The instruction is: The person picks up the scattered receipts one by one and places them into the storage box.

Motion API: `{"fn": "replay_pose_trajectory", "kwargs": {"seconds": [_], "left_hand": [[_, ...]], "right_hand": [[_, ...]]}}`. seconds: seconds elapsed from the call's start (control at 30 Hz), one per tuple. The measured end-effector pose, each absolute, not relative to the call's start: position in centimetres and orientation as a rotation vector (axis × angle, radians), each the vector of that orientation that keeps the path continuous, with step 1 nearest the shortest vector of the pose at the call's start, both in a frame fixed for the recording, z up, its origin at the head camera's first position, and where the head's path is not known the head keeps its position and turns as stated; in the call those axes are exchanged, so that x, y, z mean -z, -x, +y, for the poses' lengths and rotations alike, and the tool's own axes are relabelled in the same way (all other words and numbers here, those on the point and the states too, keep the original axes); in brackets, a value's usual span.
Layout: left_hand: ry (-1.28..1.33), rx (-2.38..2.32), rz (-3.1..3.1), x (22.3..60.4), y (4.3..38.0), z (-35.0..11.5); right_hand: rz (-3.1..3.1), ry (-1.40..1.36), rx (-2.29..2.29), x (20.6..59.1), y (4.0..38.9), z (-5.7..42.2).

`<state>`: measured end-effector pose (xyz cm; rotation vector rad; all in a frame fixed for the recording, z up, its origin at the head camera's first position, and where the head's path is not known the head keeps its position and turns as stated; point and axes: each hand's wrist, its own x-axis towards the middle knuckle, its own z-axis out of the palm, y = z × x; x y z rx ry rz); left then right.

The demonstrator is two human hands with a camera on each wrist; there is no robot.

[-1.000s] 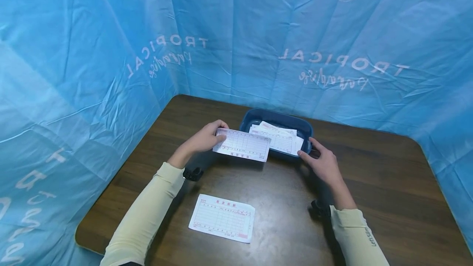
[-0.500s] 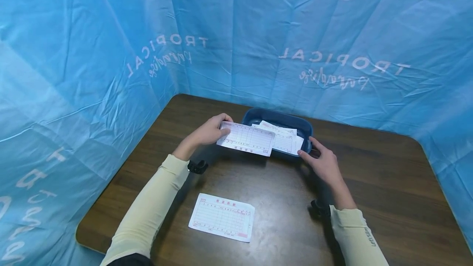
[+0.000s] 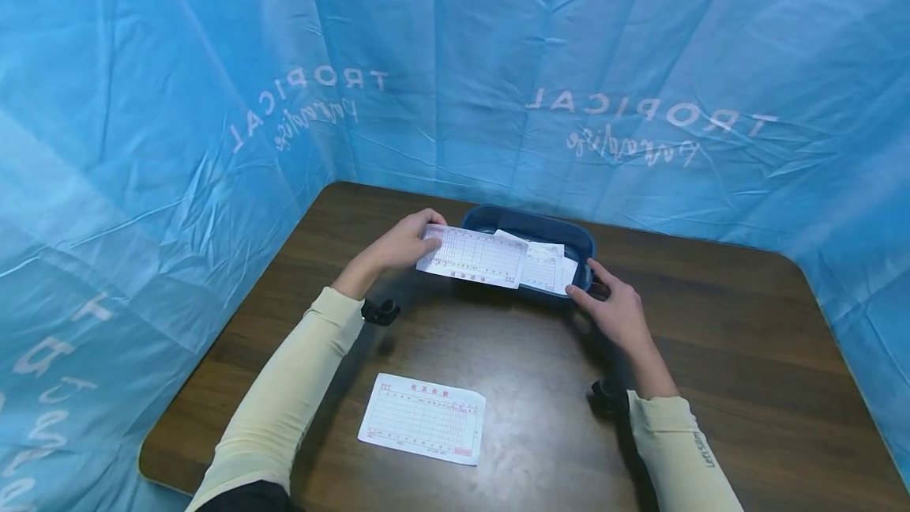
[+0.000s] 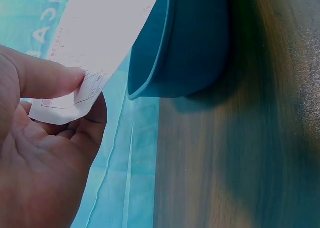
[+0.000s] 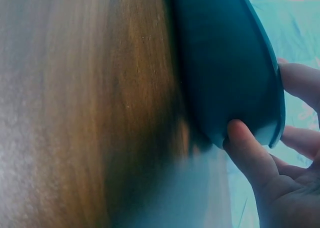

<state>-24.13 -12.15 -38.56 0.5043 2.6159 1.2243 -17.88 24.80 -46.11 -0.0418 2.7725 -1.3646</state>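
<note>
My left hand (image 3: 398, 247) pinches one end of a printed receipt form (image 3: 472, 255) between thumb and fingers. The form is held above the left front part of a dark blue plastic basket (image 3: 529, 220), overlapping its rim. More paper forms (image 3: 543, 267) lie inside the basket, partly covered by the held one. At the basket's right end my right hand (image 3: 618, 310) grips the corner. In the right wrist view the thumb (image 5: 242, 138) presses the basket's side wall (image 5: 225, 63), while other fingers are at the far rim. The left wrist view shows the left thumb (image 4: 55, 80) on top of the form.
Another receipt form (image 3: 423, 419) with red print lies flat near the front of the brown wooden table (image 3: 732, 322). Blue printed fabric sheets (image 3: 441, 101) hang behind and to the left of the table.
My left hand has carried the receipt form away from me and slightly right, so it covers more of the basket. The right hand keeps its place on the basket's corner.
</note>
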Motion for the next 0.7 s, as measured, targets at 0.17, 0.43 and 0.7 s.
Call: {"fn": "replay_pose_trajectory", "kwargs": {"seconds": [0.17, 0.43, 0.7], "left_hand": [[-0.492, -1.270, 2.572, 38.6, 24.5, -11.8], [-0.484, -1.322, 2.549, 38.5, 25.1, -10.7], [-0.547, -1.290, 2.575, 38.6, 25.9, -9.6]], "right_hand": [[2.781, 0.042, 1.364, 46.3, 17.9, 24.8], [2.788, 0.043, 1.360, 46.2, 18.0, 24.9], [2.790, 0.029, 1.359, 46.1, 17.8, 24.7]]}}
